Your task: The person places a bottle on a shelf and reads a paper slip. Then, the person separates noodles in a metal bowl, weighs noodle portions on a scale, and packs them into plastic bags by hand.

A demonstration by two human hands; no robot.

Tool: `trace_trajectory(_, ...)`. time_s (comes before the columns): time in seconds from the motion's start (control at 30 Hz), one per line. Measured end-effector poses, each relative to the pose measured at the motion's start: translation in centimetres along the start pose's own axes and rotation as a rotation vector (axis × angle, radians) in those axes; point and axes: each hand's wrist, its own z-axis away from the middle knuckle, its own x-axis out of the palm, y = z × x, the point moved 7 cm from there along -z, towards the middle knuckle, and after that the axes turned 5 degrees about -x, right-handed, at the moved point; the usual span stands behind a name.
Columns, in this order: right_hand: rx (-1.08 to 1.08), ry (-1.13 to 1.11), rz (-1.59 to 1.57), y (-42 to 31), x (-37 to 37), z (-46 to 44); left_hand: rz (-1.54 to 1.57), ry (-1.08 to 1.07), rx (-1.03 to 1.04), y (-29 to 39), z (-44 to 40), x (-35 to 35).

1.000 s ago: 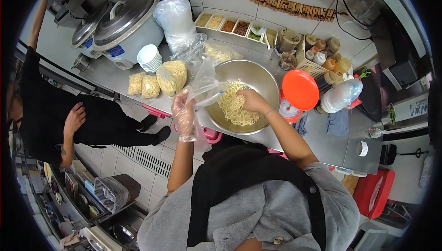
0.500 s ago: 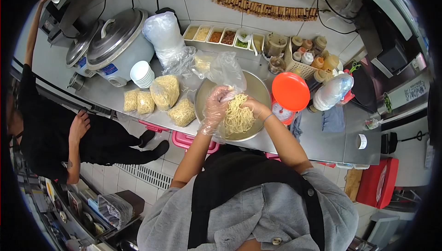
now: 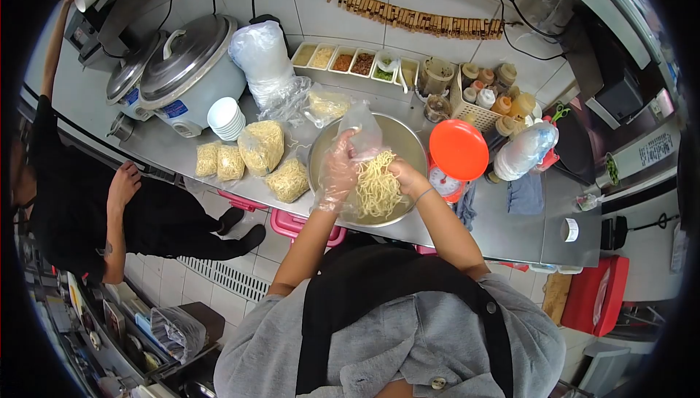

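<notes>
A clump of pale yellow noodles (image 3: 378, 188) hangs between my hands, over a wide metal bowl (image 3: 414, 135). Clear plastic covers my left hand (image 3: 340, 168), which is closed on a clear plastic bag (image 3: 364, 126) at the clump's left side. My right hand (image 3: 410, 179) is bare, its fingers curled against the right edge of the noodles and gripping them. Part of its fingertips is hidden by the strands. Just right of the bowl stands a kitchen scale (image 3: 445, 182) with a round orange pan (image 3: 459, 150).
Several bags of noodles (image 3: 260, 147) sit left of the bowl, near stacked white bowls (image 3: 226, 118) and large lidded cookers (image 3: 191, 70). Behind are topping trays (image 3: 343, 61) and a basket of bottles (image 3: 474, 112). A co-worker (image 3: 80, 186) stands at the left.
My left hand has tilted more upright and the bag above it has shifted down and left. The noodles hang slightly longer. The co-worker's raised hand moved a little with the white cups.
</notes>
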Motion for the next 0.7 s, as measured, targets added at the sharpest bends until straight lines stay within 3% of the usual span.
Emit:
trace_trajectory(0.07,0.009,0.097,-0.067,-1.0,1.6,0.0,-0.201,0.151,0.140,1.2,0.5,-0.8)
trace_trajectory(0.1,0.023,0.197,-0.139,-1.0,1.6,0.0,-0.201,0.151,0.140,1.3,0.7,-0.8)
trace_trajectory(0.2,0.077,0.208,-0.344,0.9,0.4,-1.8,-0.341,0.086,0.041,0.5,0.8,0.0)
trace_trajectory(0.23,0.077,0.207,-0.344,1.5,-0.2,-2.2,-0.320,0.125,0.181,1.0,0.9,0.2)
trace_trajectory(0.27,0.038,0.206,-0.432,1.8,-0.9,-2.7,-0.299,0.164,0.321,1.5,1.2,0.3)
trace_trajectory(0.33,0.001,0.200,-0.521,1.7,-0.9,-2.7,-0.326,0.149,0.287,1.7,1.8,1.1)
trace_trajectory(0.4,-0.182,0.258,-0.655,0.7,-1.5,-2.5,-0.353,0.136,0.255,2.1,2.6,2.0)
trace_trajectory(0.53,-0.258,0.419,-0.562,1.1,-3.1,-3.0,-0.274,0.042,0.309,1.2,4.1,4.3)
trace_trajectory(0.6,-0.206,0.417,-0.200,2.6,-4.5,-4.3,-0.404,-0.029,0.124,-1.5,4.0,4.9)
trace_trajectory(0.63,0.046,0.441,-0.153,4.2,-4.8,-5.1,-0.400,-0.032,0.123,-1.5,3.9,4.8)
trace_trajectory(0.7,0.105,0.381,-0.107,3.2,-3.2,-4.5,-0.409,0.003,0.001,-2.4,3.0,3.3)
